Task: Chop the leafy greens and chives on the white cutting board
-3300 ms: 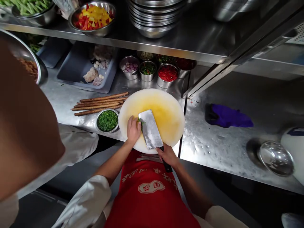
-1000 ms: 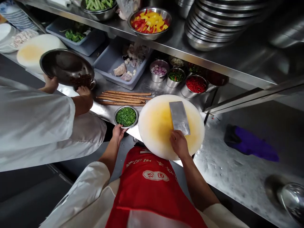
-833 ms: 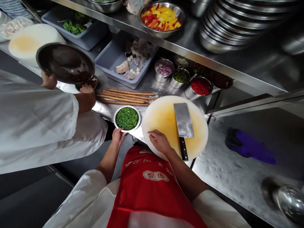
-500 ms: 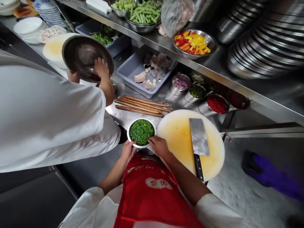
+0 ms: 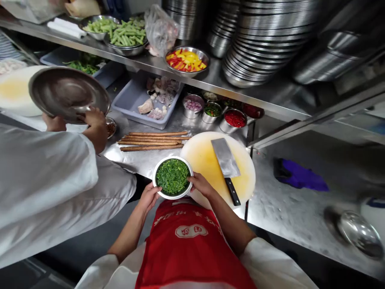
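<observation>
We hold the steel bowl of chopped greens (image 5: 172,177) in both hands: left hand (image 5: 149,196) gripping its near-left rim, right hand (image 5: 201,185) gripping its right rim. Bowl sits at the bench (image 5: 279,200) edge, just left of the round cutting board (image 5: 204,156). Cleaver (image 5: 226,160) lies flat on the board, untouched.

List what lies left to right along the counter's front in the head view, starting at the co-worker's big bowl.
Co-worker's steel bowl → bowl of chopped greens, held by left hand and right hand → cleaver on cutting board → purple cloth.
</observation>
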{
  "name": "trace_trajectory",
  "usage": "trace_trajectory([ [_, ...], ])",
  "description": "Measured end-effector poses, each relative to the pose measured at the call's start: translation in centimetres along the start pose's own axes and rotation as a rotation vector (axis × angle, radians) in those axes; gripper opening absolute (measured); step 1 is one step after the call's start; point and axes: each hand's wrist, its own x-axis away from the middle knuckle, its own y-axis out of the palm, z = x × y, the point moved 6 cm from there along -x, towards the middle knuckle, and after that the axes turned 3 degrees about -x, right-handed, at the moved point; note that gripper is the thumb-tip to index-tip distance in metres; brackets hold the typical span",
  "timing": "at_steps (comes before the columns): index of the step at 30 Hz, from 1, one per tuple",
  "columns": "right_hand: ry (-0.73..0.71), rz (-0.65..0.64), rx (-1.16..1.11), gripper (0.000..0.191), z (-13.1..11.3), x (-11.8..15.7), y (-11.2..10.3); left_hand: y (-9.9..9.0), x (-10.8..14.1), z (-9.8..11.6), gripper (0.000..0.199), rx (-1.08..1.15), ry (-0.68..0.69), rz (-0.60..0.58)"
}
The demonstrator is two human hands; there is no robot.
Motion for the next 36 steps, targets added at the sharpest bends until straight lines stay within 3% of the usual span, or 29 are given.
trace_trajectory([
  [2, 0.072, -0.059, -0.115, 0.023, 0.9, 1.2, -0.3, 1.0, -0.1, 0.5, 0.043, -0.074, -0.012, -0.070],
  [5, 0.083, -0.008, -0.252, 0.023, 1.9, 2.8, -1.2, 2.5, -0.6, 1.1, 0.042, -0.209, 0.027, -0.108],
  [7, 0.065, 0.078, -0.333, 0.023, 2.5, 3.6, -1.9, 3.0, -0.9, 2.2, 0.045, -0.328, 0.157, 0.008],
  [10, 0.043, 0.182, -0.404, 0.020, 3.4, 4.3, -2.9, 3.8, -0.5, 4.3, 0.048, -0.595, 0.432, 0.298],
  [12, 0.035, 0.213, -0.424, 0.018, 3.9, 4.7, -3.4, 6.0, 0.0, 5.4, 0.044, -0.797, 0.616, 0.345],
  [15, 0.034, 0.230, -0.445, 0.018, 4.4, 5.3, -4.0, 11.5, 0.8, 5.6, 0.032, -1.059, 0.930, 0.119],
  [17, 0.035, 0.225, -0.453, 0.019, 4.5, 5.7, -4.2, 15.0, 1.0, 4.5, 0.037, -1.257, 1.056, -0.056],
  [20, 0.031, 0.220, -0.468, 0.021, 4.7, 6.4, -4.4, 18.5, 0.5, 2.2, 0.054, -1.554, 1.030, -0.230],
  [23, 0.031, 0.236, -0.496, 0.021, 5.2, 7.0, -4.9, 19.9, 0.4, 0.4, 0.058, -1.680, 0.925, -0.338],
  [27, 0.053, 0.259, -0.534, 0.020, 6.2, 7.2, -5.8, 20.8, 1.2, 0.2, 0.062, -1.604, 0.956, -0.318],
  [33, 0.070, 0.264, -0.558, 0.020, 6.5, 7.0, -6.8, 22.4, 1.1, -0.1, 0.044, -1.499, 0.943, -0.377],
  [36, 0.080, 0.252, -0.561, 0.020, 6.5, 7.0, -7.1, 22.2, 1.4, 0.7, 0.035, -1.412, 1.024, -0.271],
])
